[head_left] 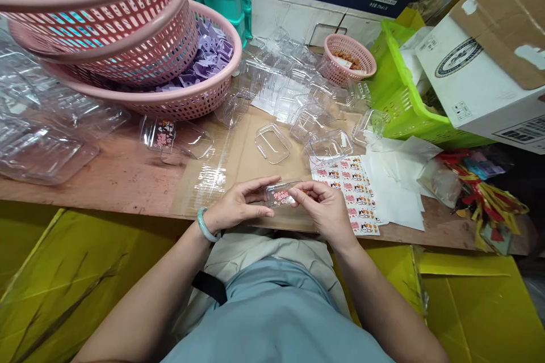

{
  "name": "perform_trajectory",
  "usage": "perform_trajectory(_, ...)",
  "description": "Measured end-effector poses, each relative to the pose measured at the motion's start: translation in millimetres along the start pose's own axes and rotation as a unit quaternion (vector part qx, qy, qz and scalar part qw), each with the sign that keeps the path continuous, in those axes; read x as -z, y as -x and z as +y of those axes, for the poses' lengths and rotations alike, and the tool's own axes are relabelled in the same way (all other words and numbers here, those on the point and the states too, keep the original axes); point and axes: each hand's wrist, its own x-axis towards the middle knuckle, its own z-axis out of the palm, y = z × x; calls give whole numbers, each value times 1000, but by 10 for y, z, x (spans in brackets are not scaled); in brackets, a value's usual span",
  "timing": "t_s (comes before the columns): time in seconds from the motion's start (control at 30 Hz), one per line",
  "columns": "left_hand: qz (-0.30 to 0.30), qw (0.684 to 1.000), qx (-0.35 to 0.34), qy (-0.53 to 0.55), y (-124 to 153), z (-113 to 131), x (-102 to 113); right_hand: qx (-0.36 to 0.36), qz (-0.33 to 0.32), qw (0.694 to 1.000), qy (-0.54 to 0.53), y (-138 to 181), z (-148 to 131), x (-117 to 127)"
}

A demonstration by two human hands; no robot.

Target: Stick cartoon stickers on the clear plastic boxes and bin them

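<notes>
Both hands meet at the table's front edge around a small clear plastic box (279,196) with a pink sticker on it. My left hand (238,205) grips its left side, thumb under and fingers over. My right hand (326,207) pinches the box's right end, fingers curled. A sticker sheet (351,184) with cat pictures lies just right of the hands. Several empty clear boxes (272,143) sit behind it on the wooden table (128,176). One stickered box (164,133) lies farther left.
Stacked pink baskets (140,62), the lowest holding purple pieces, stand at the back left. A small pink basket (349,59) and a green basket (400,102) are at the back right, beside cardboard boxes (481,85). White backing papers (395,181) and red-yellow ribbons (485,193) lie right.
</notes>
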Motion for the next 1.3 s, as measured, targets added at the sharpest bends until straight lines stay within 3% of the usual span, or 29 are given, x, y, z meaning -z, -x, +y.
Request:
perform_trajectory(0.47, 10, 999, -14, -29, -1, 4, -1, 30, -1, 998, 62, 9, 50, -2)
perform_trajectory(0.7, 138, 989, -36, -38, -55, -42, -267, 91, 11, 984, 153, 52, 42, -33)
perform_trajectory(0.9, 165, 983, -43, -63, -34, -90, -329, 184, 39, 948, 255, 133, 118, -39)
perform_trajectory(1.0, 164, 984, -40, -60, -28, -86, -332, 169, 119, 939, 274, 89, 198, 111)
perform_trajectory(1.1, 175, 982, -32, -66, -29, -71, -350, 131, 190, 951, 207, 39, 269, 285)
perform_trajectory(1.2, 179, 980, -29, -77, -27, -69, -364, 91, 159, 973, 137, 44, 323, 271)
perform_trajectory(1.3, 180, 979, -45, -82, -14, -82, -361, 64, 92, 982, 153, 62, 368, 95)
